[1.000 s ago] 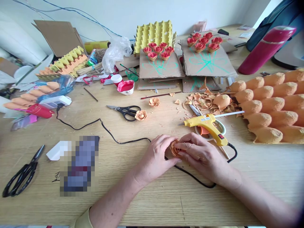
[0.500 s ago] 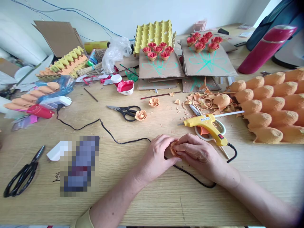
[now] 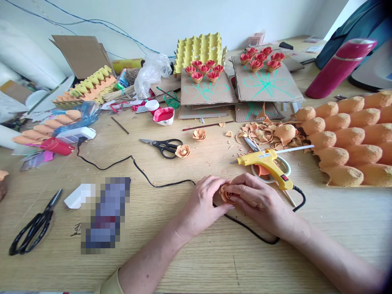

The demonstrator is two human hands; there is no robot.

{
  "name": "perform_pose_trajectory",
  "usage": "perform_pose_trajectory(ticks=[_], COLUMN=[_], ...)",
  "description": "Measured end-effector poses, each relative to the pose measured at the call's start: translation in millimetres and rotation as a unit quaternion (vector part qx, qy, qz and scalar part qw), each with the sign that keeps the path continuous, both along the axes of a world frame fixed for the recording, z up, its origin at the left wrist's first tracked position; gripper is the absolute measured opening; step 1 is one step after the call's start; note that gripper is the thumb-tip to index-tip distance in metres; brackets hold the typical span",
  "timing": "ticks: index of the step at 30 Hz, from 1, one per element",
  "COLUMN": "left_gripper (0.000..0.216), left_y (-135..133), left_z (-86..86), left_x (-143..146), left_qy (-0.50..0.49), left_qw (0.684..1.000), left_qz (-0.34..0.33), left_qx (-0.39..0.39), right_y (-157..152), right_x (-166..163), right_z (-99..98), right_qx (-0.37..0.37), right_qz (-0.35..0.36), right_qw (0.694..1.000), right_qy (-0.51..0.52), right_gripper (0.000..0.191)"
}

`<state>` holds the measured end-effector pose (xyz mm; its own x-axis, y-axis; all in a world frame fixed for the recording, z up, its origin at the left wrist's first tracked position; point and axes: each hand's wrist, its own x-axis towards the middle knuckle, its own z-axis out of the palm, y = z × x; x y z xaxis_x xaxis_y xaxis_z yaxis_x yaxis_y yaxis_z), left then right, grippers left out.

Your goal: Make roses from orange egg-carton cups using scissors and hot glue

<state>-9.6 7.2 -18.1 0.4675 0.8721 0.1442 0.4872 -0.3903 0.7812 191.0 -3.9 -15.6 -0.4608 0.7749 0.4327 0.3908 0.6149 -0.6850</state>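
Between my two hands is an orange egg-carton flower (image 3: 225, 195), partly hidden by my fingers. My left hand (image 3: 203, 200) is closed round its left side, thumb below and fingers above. The fingertips of my right hand (image 3: 257, 200) pinch its petals from the right. Just beyond my right hand lies a yellow glue gun (image 3: 265, 161) with a white glue stick in its back, resting on a roll of tape (image 3: 287, 167). Two finished-looking orange flowers, one nearer (image 3: 183, 151) and one farther (image 3: 199, 134), lie beside small black-handled scissors (image 3: 165, 147).
Orange egg trays (image 3: 346, 153) and carton scraps (image 3: 257, 132) are at the right. Red flowers stand on painted cardboard (image 3: 208, 92) at the back. A cup of red paint (image 3: 163, 116), large black scissors (image 3: 36, 224) and a pink flask (image 3: 339, 69) are around. A black cord (image 3: 159, 185) crosses the table.
The view has shifted slightly. Both hands stay on the flower, and a little more of its petals shows between the fingers.
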Motion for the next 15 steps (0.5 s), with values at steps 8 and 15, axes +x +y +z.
perform_pose_trajectory(ticks=[8, 15], left_gripper=[0.046, 0.039], left_y=[10, 37], left_z=[3.3, 1.4], left_x=[-11, -34], left_qy=[-0.015, 0.042], left_qw=[0.996, 0.972], left_qz=[0.076, 0.209], left_qx=[0.050, 0.102], right_y=[-2, -6], right_x=[7, 8], right_z=[8.1, 5.0], right_qx=[0.050, 0.067], right_qz=[-0.053, -0.048], right_qw=[0.997, 0.997], right_qy=[-0.002, -0.010], right_gripper=[0.034, 0.024])
